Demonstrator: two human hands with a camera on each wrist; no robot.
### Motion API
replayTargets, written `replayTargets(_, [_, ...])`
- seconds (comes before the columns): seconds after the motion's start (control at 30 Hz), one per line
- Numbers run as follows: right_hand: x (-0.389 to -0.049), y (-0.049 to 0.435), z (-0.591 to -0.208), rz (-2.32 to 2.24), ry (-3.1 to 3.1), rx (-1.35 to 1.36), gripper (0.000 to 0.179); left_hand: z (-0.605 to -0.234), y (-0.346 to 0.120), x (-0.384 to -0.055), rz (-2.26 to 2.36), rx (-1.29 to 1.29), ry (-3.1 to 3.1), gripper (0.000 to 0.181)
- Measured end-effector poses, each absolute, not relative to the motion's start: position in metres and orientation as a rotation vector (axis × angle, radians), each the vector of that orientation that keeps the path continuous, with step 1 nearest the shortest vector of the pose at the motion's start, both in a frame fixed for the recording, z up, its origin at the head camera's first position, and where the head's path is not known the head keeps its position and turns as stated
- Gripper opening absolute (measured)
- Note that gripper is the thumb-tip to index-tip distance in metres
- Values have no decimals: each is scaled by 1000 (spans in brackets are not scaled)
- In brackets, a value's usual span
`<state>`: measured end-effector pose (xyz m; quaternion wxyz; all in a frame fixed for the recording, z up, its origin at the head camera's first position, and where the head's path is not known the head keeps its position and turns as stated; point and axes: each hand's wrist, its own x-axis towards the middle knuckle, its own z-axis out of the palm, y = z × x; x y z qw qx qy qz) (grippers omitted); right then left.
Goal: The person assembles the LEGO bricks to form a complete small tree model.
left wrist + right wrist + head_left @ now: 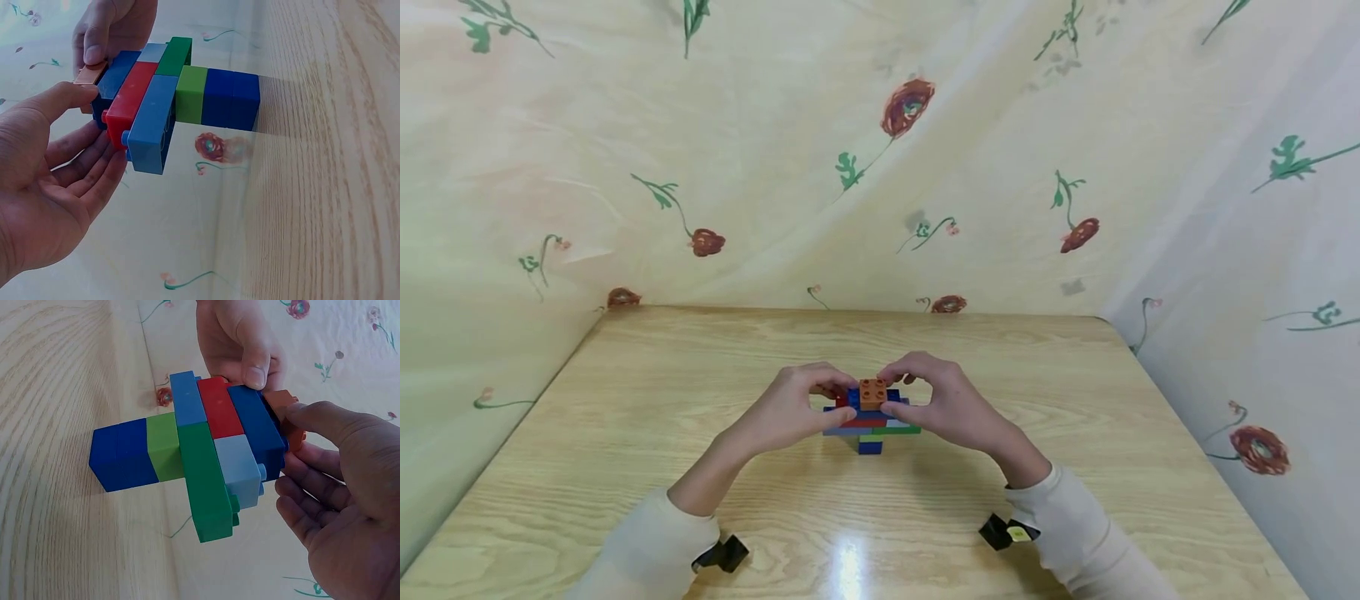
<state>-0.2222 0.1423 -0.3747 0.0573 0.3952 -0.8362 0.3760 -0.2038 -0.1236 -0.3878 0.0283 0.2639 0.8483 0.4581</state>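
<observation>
A tower of toy building bricks stands upright on the table, wider at the top than at its foot. Two blue bricks [122, 456] and a lime green brick [164, 447] form its narrow stem. Above lie a green brick [203, 481] and a medium blue brick [152, 128], then a red brick [220, 409] beside a pale blue one [236, 462]. A long dark blue brick [257, 431] crosses over these, topped by an orange brick [872, 394]. My left hand [786, 408] pinches the dark blue brick at its left part. My right hand [951, 404] pinches the orange brick between thumb and fingers.
The wooden table [700, 358] carries the tower near its middle. A flower-patterned cloth [775, 150] hangs behind it and along both sides. Black wrist mounts [721, 553] sit at the cream sleeves [647, 542].
</observation>
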Motion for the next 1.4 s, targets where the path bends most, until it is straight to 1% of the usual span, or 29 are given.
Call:
replayTargets(0.67, [-220, 145, -377, 1112, -2558, 1128, 33, -386, -121, -205, 1414, 816, 2606, 34])
replayTargets(1.03, [-219, 146, -378, 1113, -2574, 1115, 33, -388, -116, -204, 1446, 858, 2667, 35])
replayTargets(1.4, [-219, 143, -378, 1106, -2584, 1109, 32, -389, -110, -201, 1538, 857, 2707, 30])
